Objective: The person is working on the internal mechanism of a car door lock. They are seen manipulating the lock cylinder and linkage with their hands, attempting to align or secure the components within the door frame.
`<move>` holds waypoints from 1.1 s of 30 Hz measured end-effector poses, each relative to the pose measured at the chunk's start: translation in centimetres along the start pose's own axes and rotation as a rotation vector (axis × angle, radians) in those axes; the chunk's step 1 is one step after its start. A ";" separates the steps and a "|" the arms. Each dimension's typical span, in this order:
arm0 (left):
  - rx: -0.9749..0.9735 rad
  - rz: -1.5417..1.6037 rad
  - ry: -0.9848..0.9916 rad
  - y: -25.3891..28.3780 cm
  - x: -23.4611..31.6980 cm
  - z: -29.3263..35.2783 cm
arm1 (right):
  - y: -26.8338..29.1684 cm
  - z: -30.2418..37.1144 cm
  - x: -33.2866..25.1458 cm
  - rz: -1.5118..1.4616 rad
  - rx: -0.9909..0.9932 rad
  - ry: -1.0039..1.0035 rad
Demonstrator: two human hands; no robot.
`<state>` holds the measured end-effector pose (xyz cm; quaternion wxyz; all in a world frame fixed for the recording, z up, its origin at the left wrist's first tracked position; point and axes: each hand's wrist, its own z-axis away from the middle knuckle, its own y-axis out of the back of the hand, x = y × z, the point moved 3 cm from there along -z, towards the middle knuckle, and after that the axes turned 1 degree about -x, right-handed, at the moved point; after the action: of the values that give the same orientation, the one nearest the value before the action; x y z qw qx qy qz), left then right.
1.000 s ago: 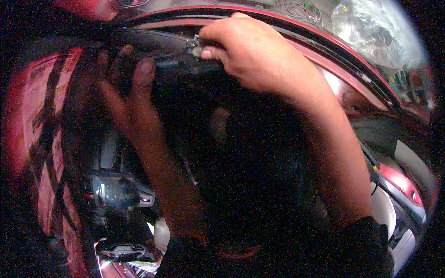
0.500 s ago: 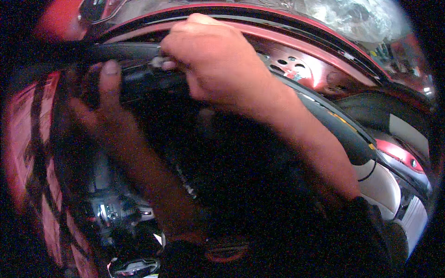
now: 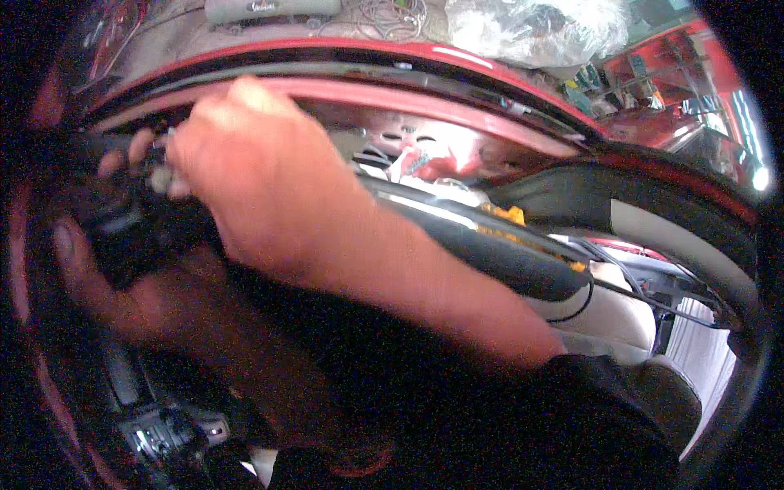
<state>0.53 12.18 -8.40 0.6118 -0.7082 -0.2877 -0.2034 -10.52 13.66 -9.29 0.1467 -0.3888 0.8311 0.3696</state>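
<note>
My right hand [image 3: 257, 180] reaches across to the far left, closed with its fingertips pinched together. At those fingertips is a small pale, rounded piece [image 3: 162, 178], too blurred to name. Below and to the left, in deep shadow, my left hand [image 3: 122, 294] wraps round a black part [image 3: 135, 220] of the car. Its thumb lies on the near side and its fingers show at the far side. Both hands are close together at the left end of a dark trim panel [image 3: 490, 245] with orange pieces along its edge.
The red car body [image 3: 359, 98] curves across behind my hands, with holes in its bare metal. Beyond it lie clear plastic sheeting [image 3: 531, 33], a coiled cable [image 3: 392, 16] and a grey cylinder [image 3: 269, 8]. Pale seats [image 3: 621, 306] and a black cable loop [image 3: 584, 302] are at the right.
Both hands have shifted left and somewhat down in the picture. The left hand's fingers now show round the black part. The view has swung, bringing more of the floor and the right side in.
</note>
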 end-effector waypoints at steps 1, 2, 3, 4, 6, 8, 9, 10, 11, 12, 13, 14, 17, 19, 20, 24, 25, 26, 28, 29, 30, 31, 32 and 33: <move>0.230 -0.135 -0.042 0.1 0.1 0.2 | 0.1 0.4 -0.4 -0.041 0.034 -0.017; 0.189 -0.095 -0.042 0.0 0.3 -0.2 | 0.2 0.1 -0.4 -0.049 0.057 0.011; 0.167 -0.075 -0.049 0.8 0.9 -0.6 | -0.2 -0.2 -0.6 -0.084 0.070 0.033; 0.132 -0.044 -0.031 1.6 0.6 -1.1 | -0.1 0.1 -0.2 -0.092 0.090 0.042; -0.028 0.143 0.077 2.7 0.4 -1.3 | -0.2 0.3 -0.1 -0.126 0.163 0.049; 0.060 0.076 0.012 2.2 0.3 -1.0 | 0.0 0.0 -0.4 -0.153 0.163 0.068; 0.106 0.037 -0.010 1.6 0.2 -0.7 | 0.1 -0.1 -0.7 -0.153 0.178 0.078; 0.166 -0.030 -0.046 0.8 -0.1 -0.1 | 0.0 -0.1 -0.7 -0.169 0.190 0.092; 0.226 -0.096 -0.081 0.5 -0.2 0.2 | 0.0 -0.1 -0.8 -0.184 0.202 0.107; 0.133 -0.013 -0.056 0.7 -0.5 0.1 | 0.2 0.2 -0.8 -0.191 0.213 0.111; 0.045 0.069 -0.041 1.6 -0.2 -0.1 | 0.1 0.4 -0.8 -0.173 0.205 0.081; -0.031 0.088 -0.015 2.0 0.1 -0.1 | 0.1 0.7 -0.9 -0.154 0.196 0.050; -0.253 0.025 0.119 2.0 0.6 -0.2 | 1.7 1.5 -0.6 -0.027 0.122 0.000; 0.062 -0.105 0.000 -1.1 0.5 0.4 | 2.7 1.1 -1.3 0.052 0.082 0.006; 0.219 -0.177 -0.053 -1.9 0.3 0.7 | 2.8 1.2 -1.4 0.081 0.083 -0.002; -0.223 -0.005 0.020 -1.0 1.0 0.6 | 2.8 1.0 -1.1 0.008 0.106 0.013; -0.261 -0.003 0.027 -0.8 1.0 0.5 | 2.7 1.1 -0.9 -0.028 0.104 -0.025; -0.274 -0.002 0.027 -0.4 1.0 0.6 | 2.6 1.2 -0.9 -0.065 0.102 -0.062; -0.287 0.001 0.040 0.4 0.7 0.5 | 2.4 1.4 -0.7 -0.109 0.101 -0.124; -0.302 -0.007 0.050 -0.1 0.7 0.6 | 2.6 1.4 -0.8 -0.121 0.114 -0.148; -0.309 -0.009 0.047 -0.1 0.8 0.5 | 2.5 1.2 -1.0 -0.132 0.116 -0.162; -0.314 -0.010 0.050 -0.1 0.9 0.6 | 2.6 1.0 -1.0 -0.165 0.106 -0.205; -0.318 -0.010 0.055 -0.1 0.9 0.6 | 2.7 0.9 -0.9 -0.197 0.096 -0.253; -0.320 -0.011 0.054 0.0 1.0 0.5 | 2.8 0.8 -0.9 -0.228 0.084 -0.299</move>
<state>1.22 12.87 -7.86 0.4976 -0.7893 -0.2391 -0.2688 -12.07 15.97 -7.95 0.3253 -0.4147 0.7655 0.3691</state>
